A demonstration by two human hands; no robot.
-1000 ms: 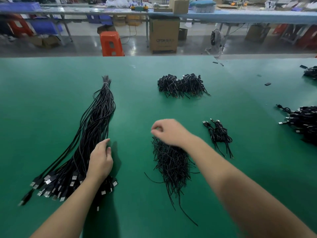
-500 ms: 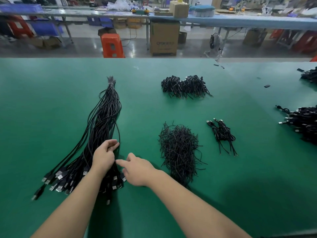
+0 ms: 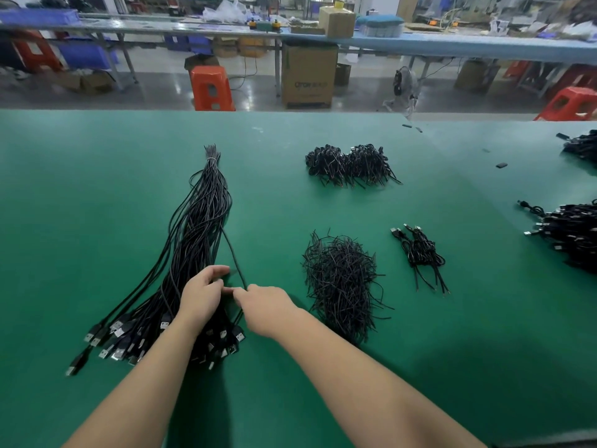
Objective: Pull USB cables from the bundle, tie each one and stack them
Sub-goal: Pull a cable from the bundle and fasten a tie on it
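The bundle [image 3: 197, 253] of thin, limp black USB cables lies fanned on the green mat [image 3: 97, 189], tied at its far tip; the left hand [image 3: 202, 294] curls over its near part. Just right of the bundle, the right hand [image 3: 265, 305] pinches 1 cable [image 3: 233, 253] that has lifted clear. It looks light, smooth and flexible, probably best held near the metal plugs [image 3: 119, 333] and drawn out lengthwise.

1. Table [image 3: 97, 189]: plain green.
2. Bundle [image 3: 200, 227]: black cables with silver plug ends, bound near the far tip by a pale tie.
3. Ties [image 3: 339, 279]: a black heap.
4. Tied cables [image 3: 420, 253]: black, silver plugs.
5. Far pile [image 3: 349, 164]: black with faint reddish wire tips.
6. Right pile [image 3: 575, 234]: black, silver plugs.
7. Stool [image 3: 211, 88]: orange-red.
8. Box [image 3: 308, 76]: brown cardboard with grey lettering.
9. Far bench [image 3: 452, 46]: light blue.
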